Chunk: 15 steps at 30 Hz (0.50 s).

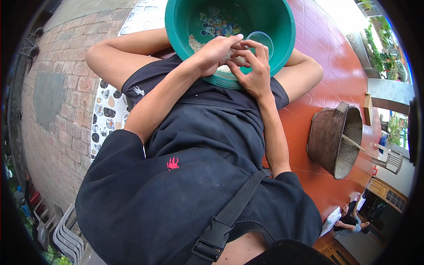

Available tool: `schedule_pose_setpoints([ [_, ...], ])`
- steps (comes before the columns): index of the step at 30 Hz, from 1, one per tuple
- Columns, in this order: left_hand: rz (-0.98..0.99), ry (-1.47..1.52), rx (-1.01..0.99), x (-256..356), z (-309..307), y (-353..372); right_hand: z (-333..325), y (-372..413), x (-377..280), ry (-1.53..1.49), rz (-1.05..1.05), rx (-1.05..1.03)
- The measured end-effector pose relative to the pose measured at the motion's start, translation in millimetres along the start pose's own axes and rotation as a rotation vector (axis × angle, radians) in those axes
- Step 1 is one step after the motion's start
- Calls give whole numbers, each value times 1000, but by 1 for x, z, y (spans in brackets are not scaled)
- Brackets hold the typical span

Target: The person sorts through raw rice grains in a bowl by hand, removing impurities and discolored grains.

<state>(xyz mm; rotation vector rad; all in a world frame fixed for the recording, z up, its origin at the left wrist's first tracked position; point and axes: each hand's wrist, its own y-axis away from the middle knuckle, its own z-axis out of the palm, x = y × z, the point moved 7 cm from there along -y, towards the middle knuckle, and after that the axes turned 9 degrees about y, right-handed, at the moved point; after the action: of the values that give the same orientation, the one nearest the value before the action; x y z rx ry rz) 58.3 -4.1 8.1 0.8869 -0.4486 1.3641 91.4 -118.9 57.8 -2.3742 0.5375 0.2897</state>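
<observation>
A green plastic basin with cartoon figures printed inside rests on my lap between my bent knees. Pale grain, which looks like rice, lies along the basin's left side. Over the basin, my left hand is cupped, with some of the grain at its palm and fingers. My right hand meets it from the other side, fingers curled and tips at the grain. Whether its fingertips pinch anything is too small to tell. A clear round container sits in the basin just beyond my right hand.
A worn bucket-like tub with a stick in it is on the red tiled floor to my right. Another person is at lower right. Brick paving and a pebble-patterned strip lie left; stacked chairs stand lower left.
</observation>
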Motion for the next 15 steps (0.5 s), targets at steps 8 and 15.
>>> schedule_pose_setpoints([
  [8,30,-64,34,-1,-3,-3,0,0,0,-11,17,17],
  [15,18,-16,5,-4,-4,-5,-2,0,4,-70,14,61],
])
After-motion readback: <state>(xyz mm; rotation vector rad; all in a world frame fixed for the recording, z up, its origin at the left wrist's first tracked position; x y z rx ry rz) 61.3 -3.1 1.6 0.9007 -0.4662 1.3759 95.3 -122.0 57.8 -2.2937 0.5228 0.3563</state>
